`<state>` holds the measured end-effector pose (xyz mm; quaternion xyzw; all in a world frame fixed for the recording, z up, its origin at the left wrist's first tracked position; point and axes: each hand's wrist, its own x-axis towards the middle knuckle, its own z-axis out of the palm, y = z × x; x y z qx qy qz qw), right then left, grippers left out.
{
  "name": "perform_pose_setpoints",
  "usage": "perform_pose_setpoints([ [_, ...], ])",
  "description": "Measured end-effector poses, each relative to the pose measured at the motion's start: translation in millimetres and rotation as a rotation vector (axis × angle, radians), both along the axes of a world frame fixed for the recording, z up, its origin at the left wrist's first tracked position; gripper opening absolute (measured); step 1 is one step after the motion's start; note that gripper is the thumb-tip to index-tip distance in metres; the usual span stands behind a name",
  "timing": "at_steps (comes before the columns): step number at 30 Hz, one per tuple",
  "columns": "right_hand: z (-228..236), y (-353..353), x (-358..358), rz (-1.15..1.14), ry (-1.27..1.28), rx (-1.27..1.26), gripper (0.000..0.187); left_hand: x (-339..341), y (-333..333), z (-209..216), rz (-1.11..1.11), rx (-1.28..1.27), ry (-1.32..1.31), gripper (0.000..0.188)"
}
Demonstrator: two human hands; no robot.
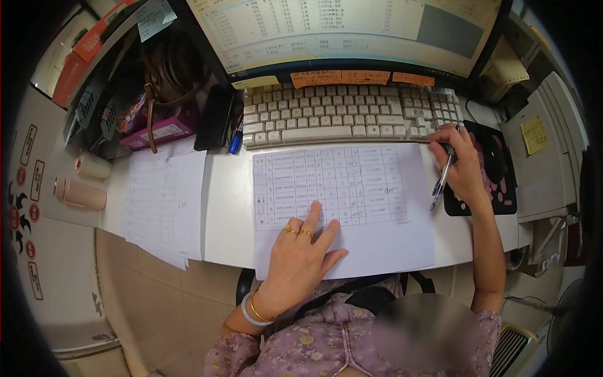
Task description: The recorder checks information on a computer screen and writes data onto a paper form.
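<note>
A printed table sheet (pixel 370 248) lies on the white desk in front of the keyboard. My left hand (pixel 304 248) rests on it with fingers apart, the fingertips touching the lower rows of the table. Two rings and two bangles are on that hand and wrist. To the right of the sheet, my right hand (pixel 463 160) grips a pen (pixel 441 181), its lower end pointing down toward the desk beside the paper's edge. The back of this hand is close to the keyboard's (pixel 333 116) right end and the dark mouse pad (pixel 496 198).
A monitor (pixel 352 31) stands behind the keyboard. On the left are a blue marker (pixel 236 139), a black phone-like object (pixel 215 122), a purple box (pixel 164 131), more papers (pixel 164 201) and a pink flask (pixel 80 193). A pale machine (pixel 540 119) sits at right.
</note>
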<state>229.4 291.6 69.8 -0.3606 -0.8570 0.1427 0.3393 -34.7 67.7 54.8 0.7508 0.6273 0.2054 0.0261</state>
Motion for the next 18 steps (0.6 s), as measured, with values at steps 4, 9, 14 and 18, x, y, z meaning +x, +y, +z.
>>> perform_pose_setpoints([
  [4,0.8,0.6,0.6,-0.002,0.007,-0.018,0.011,-0.2,1.1,1.8,0.011,-0.031,-0.047,0.048],
  [9,1.2,0.2,1.6,-0.019,-0.005,-0.009,0.011,-1.0,1.9,1.6,0.019,-0.049,-0.070,0.048],
  [14,1.0,-0.2,1.9,-0.020,0.006,-0.022,0.012,-0.7,2.5,0.6,0.019,-0.032,-0.054,0.049],
  [18,1.0,-1.0,-0.4,-0.031,0.036,-0.066,0.012,-1.3,1.5,-0.1,0.017,-0.019,-0.055,0.049],
])
